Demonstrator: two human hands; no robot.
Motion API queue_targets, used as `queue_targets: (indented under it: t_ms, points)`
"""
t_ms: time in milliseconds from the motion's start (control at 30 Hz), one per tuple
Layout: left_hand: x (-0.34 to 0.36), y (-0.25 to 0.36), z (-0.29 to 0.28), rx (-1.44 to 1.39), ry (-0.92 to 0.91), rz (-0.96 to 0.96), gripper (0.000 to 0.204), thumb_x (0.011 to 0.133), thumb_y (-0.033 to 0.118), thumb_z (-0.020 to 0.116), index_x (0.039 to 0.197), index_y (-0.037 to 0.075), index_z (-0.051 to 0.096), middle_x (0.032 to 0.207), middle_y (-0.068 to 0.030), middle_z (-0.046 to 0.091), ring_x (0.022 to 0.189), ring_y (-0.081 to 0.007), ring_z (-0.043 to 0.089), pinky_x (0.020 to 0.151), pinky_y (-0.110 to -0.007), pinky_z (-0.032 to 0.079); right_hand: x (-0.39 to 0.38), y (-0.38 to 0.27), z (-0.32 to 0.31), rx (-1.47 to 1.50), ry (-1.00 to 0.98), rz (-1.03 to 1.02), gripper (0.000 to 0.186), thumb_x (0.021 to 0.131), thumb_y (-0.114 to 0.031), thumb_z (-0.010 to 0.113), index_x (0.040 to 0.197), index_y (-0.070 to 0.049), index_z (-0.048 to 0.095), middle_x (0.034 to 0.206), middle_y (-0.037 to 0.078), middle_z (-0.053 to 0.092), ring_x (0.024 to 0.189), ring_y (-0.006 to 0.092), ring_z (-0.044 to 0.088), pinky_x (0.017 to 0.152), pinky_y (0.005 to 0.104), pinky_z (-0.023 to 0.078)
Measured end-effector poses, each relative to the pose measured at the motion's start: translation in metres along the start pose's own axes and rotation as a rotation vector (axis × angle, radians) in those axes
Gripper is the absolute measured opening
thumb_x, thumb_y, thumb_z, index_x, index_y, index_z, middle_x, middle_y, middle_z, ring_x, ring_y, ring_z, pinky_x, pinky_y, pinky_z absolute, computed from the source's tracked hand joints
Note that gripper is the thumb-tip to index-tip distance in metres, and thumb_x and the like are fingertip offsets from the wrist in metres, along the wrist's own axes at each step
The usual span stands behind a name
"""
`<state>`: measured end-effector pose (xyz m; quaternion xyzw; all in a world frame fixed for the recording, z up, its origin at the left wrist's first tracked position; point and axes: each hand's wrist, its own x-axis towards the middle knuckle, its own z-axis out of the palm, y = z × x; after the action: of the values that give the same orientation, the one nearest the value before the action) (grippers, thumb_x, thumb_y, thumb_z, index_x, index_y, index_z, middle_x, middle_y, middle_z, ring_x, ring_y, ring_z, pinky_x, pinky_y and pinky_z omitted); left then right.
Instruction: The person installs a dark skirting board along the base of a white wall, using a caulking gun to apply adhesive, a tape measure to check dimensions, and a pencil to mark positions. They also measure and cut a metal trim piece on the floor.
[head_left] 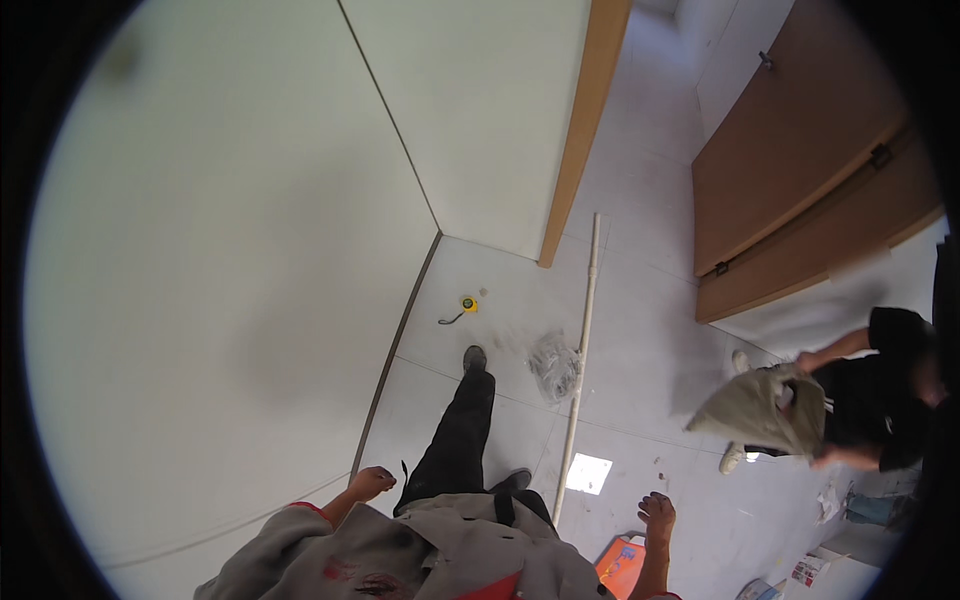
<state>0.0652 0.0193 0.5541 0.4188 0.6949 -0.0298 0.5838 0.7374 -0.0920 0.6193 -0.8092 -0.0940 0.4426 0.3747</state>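
My left hand (372,484) hangs beside the pale wall panel with its fingers curled in, nothing showing in it. My right hand (657,510) is raised above the floor at lower right, its fingers loosely bent and a little apart, holding nothing I can see. Below it lies an orange flat object (622,566), partly hidden by my arm. Ahead of my front shoe, a yellow tape measure (469,304) with a dark wrist strap rests on the floor. A long whitish pole (585,345) lies to the right, with a crumpled clear plastic bag (554,367) against it.
A person (860,390) at the right holds a beige sack (765,408). Behind them stands a brown door (790,150). A wood-edged wall end (585,130) juts out ahead. A white square (588,474) shows on the tiled floor near the pole, and boxes (810,571) sit at lower right.
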Motion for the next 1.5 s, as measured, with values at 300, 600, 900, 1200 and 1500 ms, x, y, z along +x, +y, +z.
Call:
queue_targets:
  t_ms: [300,600,900,1200,1500]
  points:
    - [0.179,0.236,-0.096,0.417,-0.117,0.230,0.040,0.087,0.034,0.072,0.115,0.005,0.069,0.103,-0.0136,0.074,0.097,-0.0258,0.071,0.088,-0.036,0.055,0.056,0.019,0.106,-0.474,-0.168,0.151,0.021,0.087,-0.017,0.061,0.099,-0.002,0.071,0.095,0.014,0.072,0.078,0.0271,0.071,0.071,0.0387,0.059]
    - [0.280,0.289,-0.085,0.317,-0.064,0.136,0.035,0.089,0.028,0.070,0.112,0.000,0.068,0.103,-0.0152,0.073,0.100,-0.0253,0.070,0.088,-0.036,0.053,0.247,-0.010,0.213,-0.597,-0.110,-0.120,0.031,0.091,-0.024,0.061,0.109,0.000,0.069,0.086,0.015,0.073,0.072,0.0249,0.070,0.071,0.0360,0.055]
    - [0.345,0.237,0.014,0.444,-0.054,0.016,0.029,0.090,0.023,0.068,0.110,0.002,0.071,0.102,-0.0141,0.073,0.091,-0.0255,0.071,0.078,-0.036,0.056,0.455,0.037,0.346,-0.587,-0.141,-0.064,0.035,0.092,-0.022,0.062,0.118,0.002,0.064,0.101,0.020,0.072,0.097,0.0338,0.071,0.086,0.0415,0.054]
    - [0.363,0.239,0.106,0.865,-0.118,0.579,0.033,0.081,0.012,0.073,0.113,0.009,0.064,0.112,-0.0080,0.064,0.116,-0.0316,0.058,0.097,-0.047,0.044,0.590,0.117,0.413,-0.783,0.058,-0.399,0.069,0.085,-0.015,0.068,0.144,0.000,0.038,0.136,0.026,0.053,0.119,0.0461,0.056,0.103,0.0493,0.045]
    - [0.370,0.255,0.114,1.040,-0.083,0.752,0.031,0.084,0.014,0.069,0.114,0.008,0.064,0.109,-0.0073,0.065,0.118,-0.0273,0.057,0.100,-0.045,0.042,0.431,0.163,0.418,-0.556,-0.125,-0.231,0.058,0.088,-0.019,0.065,0.139,0.001,0.045,0.131,0.029,0.056,0.117,0.0456,0.057,0.098,0.0503,0.047]
